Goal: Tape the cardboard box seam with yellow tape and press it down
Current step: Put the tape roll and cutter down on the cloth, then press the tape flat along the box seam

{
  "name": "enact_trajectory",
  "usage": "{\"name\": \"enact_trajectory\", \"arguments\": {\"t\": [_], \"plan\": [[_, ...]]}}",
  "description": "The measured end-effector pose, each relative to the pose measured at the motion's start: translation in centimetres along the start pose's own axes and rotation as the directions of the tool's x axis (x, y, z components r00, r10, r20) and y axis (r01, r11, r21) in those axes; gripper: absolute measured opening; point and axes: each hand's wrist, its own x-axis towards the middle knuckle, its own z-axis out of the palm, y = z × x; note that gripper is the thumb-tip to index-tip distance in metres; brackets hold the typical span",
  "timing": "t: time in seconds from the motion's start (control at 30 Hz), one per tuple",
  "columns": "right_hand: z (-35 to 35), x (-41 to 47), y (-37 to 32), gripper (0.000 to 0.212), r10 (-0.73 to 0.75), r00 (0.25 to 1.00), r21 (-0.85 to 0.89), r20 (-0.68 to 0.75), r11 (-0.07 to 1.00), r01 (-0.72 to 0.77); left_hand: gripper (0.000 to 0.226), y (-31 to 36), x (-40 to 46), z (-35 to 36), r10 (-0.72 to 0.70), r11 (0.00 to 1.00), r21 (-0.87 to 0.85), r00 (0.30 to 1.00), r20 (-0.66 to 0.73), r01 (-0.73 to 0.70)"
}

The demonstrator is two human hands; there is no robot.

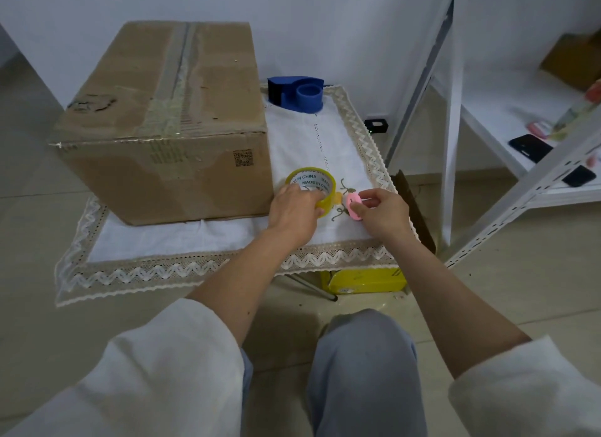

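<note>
A large cardboard box [169, 117] stands on the left of a low table covered by a white lace-edged cloth [201, 238]. Its top seam runs front to back under old clear tape. Just right of the box's front corner lies a roll of yellow tape [310, 184]. My left hand [294, 213] grips the roll's near rim, fingers curled over it. To the right, my right hand [383, 213] pinches a small pink oval cutter [353, 205] just above the cloth, close to the roll.
A blue tape dispenser [297, 93] sits at the table's back edge. A white metal shelf frame [455, 117] rises on the right, with dark phones [530, 148] on its low shelf. A yellow box [364, 282] lies under the table's front. My knees are below.
</note>
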Motion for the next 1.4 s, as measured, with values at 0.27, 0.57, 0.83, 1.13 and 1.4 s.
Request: {"name": "enact_trajectory", "arguments": {"t": [0.27,0.57,0.83,1.13,1.4], "plan": [[0.1,-0.2,0.2,0.029,0.004,1.000,-0.033,-0.018,0.999,-0.005,0.032,-0.1,0.2,0.6,0.025,1.000,0.016,1.000,-0.011,-0.024],[0.0,-0.7,0.2,0.031,0.019,0.999,-0.085,-0.027,0.996,-0.021,0.039,-0.7,0.1,0.9,0.035,0.998,-0.058,0.999,-0.025,-0.036],[0.1,-1.7,-1.2,0.033,-0.056,0.994,-0.085,-0.091,0.995,0.049,0.043,-1.0,-0.8,-0.1,0.090,0.992,-0.082,0.989,-0.115,-0.100],[1.5,-5.1,-6.8,0.016,-0.384,0.911,0.031,-0.149,0.919,0.392,0.022,-2.2,-4.1,-2.6,0.153,0.940,-0.211,0.885,-0.440,-0.267],[4.2,-8.6,-11.6,0.007,-0.593,0.799,0.104,-0.096,0.793,0.601,0.012,-7.0,-7.2,-6.7,0.059,0.929,-0.233,0.739,-0.671,-0.286]]}}
